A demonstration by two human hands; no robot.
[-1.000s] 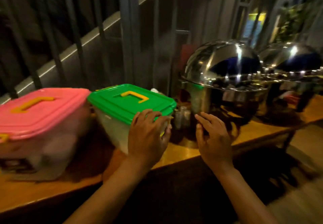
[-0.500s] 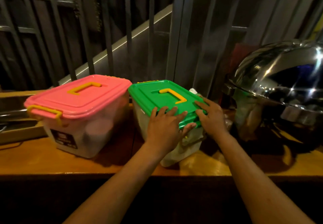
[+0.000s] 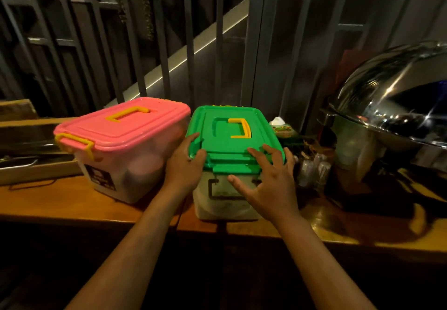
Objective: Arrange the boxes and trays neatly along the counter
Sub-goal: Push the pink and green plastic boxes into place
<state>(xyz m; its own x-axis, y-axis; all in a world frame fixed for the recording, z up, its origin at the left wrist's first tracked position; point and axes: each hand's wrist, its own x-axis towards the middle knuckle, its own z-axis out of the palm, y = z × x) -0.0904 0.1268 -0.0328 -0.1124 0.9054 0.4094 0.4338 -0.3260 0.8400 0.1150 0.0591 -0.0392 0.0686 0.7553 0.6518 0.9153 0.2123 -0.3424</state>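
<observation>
A wooden tabletop [image 3: 48, 203] carries everything. At its right end stands a domed steel chafing dish [image 3: 391, 126]. Left of centre sits a clear box with a pink lid [image 3: 123, 126], and just beside it, nearly touching, a clear box with a green lid [image 3: 232, 138]. The left hand [image 3: 186, 167] grips the green lid's near left corner, fingers curled over its edge. The right hand [image 3: 271, 184] rests on the near right edge, fingers spread open.

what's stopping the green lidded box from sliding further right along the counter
Small bottles and a packet sit just right of the green-lidded box, with the steel chafing dish beyond them.
</observation>
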